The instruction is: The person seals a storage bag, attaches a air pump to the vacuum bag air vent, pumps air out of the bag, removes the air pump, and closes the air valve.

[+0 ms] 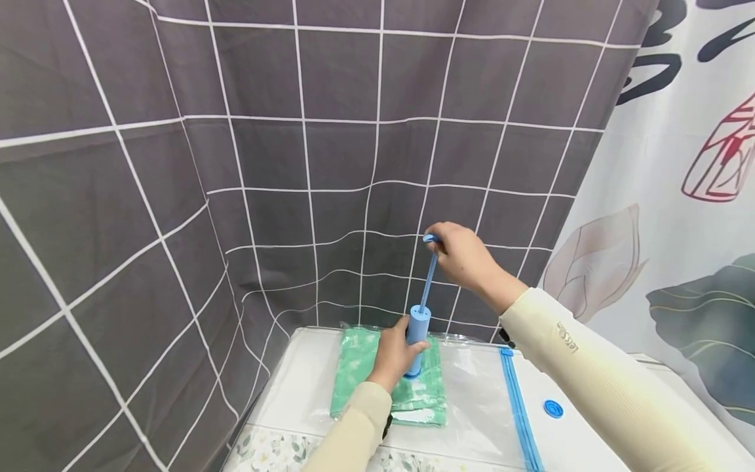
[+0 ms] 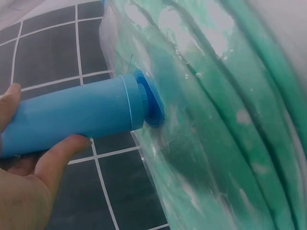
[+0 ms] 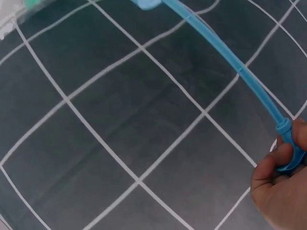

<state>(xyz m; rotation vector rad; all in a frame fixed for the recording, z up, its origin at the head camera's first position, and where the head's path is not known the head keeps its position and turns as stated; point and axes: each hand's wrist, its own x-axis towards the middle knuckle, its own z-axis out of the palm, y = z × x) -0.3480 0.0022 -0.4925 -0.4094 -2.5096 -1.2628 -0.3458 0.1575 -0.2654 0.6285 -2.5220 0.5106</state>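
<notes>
A blue hand pump [image 1: 419,328] stands nearly upright on the valve [image 2: 152,100] of a clear vacuum storage bag [image 1: 472,393]. Inside the bag lies folded green cloth [image 1: 356,367]. My left hand [image 1: 393,353] grips the pump's barrel, thumb and fingers around it, as the left wrist view also shows. Above, my right hand [image 1: 464,257] holds the pump's handle [image 1: 432,238] with curled fingers. The thin rod [image 3: 216,43] is drawn far out of the barrel. In the right wrist view the handle is partly hidden by the fingers.
To the right, a blue zip strip [image 1: 519,410] runs along the bag's edge. A round blue cap [image 1: 553,409] lies on the white tabletop [image 1: 295,380] beyond it. A dark grid-patterned curtain [image 1: 336,157] hangs right behind the table.
</notes>
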